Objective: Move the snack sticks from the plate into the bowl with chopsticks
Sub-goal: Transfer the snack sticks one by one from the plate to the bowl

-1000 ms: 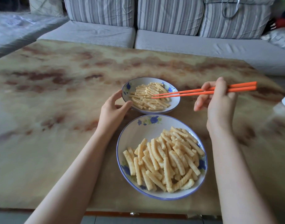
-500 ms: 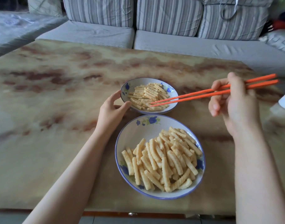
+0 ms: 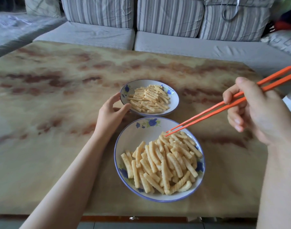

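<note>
Right grip [image 3: 257,113] clamped on orange chopsticks [image 3: 215,111]; tips among snack sticks [image 3: 163,162] on plate [image 3: 133,139], down-left of grip. Left grip [image 3: 110,113] curled round bowl [image 3: 174,103] rim, just right of it. Both on bench [image 3: 42,113].

A person's left hand [image 3: 111,113] sits just beyond the far left rim of the plate [image 3: 135,138]. Its thumb and curved fingers are cupped round the near edge of the bowl [image 3: 173,104], and the bare forearm stretches back past the plate's left side. The right hand [image 3: 257,113] hangs raised off the plate's far right side, back of the hand to the camera. Its thumb and upper fingers pinch a pair of orange chopsticks [image 3: 224,107] while the lower fingers curl beneath. The nearly closed tips reach over the plate's far part. The right forearm, also bare, drops along the plate's right side.
</note>
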Demonstrator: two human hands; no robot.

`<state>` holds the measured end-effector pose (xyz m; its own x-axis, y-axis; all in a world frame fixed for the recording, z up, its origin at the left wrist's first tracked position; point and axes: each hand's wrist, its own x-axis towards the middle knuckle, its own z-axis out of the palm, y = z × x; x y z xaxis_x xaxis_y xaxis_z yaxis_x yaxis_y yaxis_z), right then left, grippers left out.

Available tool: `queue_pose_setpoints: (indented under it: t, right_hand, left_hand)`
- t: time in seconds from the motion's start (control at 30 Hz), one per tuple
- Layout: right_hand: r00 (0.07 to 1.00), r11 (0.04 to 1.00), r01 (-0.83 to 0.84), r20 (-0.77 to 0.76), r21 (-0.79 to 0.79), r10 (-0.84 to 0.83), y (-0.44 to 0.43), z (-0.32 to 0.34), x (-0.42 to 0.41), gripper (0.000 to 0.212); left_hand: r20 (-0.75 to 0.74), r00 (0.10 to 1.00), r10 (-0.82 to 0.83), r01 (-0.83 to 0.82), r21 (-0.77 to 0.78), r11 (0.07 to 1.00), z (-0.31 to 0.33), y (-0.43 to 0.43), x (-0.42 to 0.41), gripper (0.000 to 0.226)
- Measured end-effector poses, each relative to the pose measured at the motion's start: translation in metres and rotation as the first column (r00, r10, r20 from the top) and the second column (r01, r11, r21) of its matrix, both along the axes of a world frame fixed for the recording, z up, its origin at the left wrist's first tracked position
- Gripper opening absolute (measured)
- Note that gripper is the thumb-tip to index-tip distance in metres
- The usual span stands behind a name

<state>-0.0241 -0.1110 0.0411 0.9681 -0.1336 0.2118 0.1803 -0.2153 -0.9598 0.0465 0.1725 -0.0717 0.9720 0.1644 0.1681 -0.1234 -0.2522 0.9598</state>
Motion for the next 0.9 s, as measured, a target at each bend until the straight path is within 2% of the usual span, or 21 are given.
queue_pose_setpoints:
  t: [0.1, 0.33, 0.53, 0.67, 0.9]
  right_hand:
    - [0.999, 1.0, 0.028, 0.019, -0.004, -0.028, 0.006, -0.004, 0.003, 0.048]
    - [0.992, 0.978, 0.08, 0.084, 0.191, -0.098, 0.021, -0.005, 0.009, 0.063]
    - [0.965, 0.9, 0.146, 0.14, 0.41, -0.22, 0.034, -0.008, 0.018, 0.044]
    - [0.947, 0.9, 0.179, 0.178, 0.397, -0.266, 0.05, -0.013, 0.023, 0.046]
    - [0.952, 0.964, 0.177, 0.213, 0.199, -0.219, 0.074, -0.031, 0.038, 0.049]
  left_hand:
    - [-0.002, 1.0, -0.001, 0.001, -0.005, 1.0, 0.0, -0.001, 0.0, 0.049]
    - [0.002, 1.0, -0.001, 0.001, -0.002, 1.0, 0.0, 0.0, 0.001, 0.047]
    - [-0.012, 1.0, 0.01, -0.01, -0.001, 1.0, 0.002, -0.001, -0.001, 0.045]
    - [-0.01, 1.0, 0.005, -0.005, -0.004, 1.0, 0.002, -0.001, -0.001, 0.047]
    - [-0.009, 1.0, 0.003, -0.003, -0.002, 1.0, 0.002, -0.001, -0.002, 0.046]
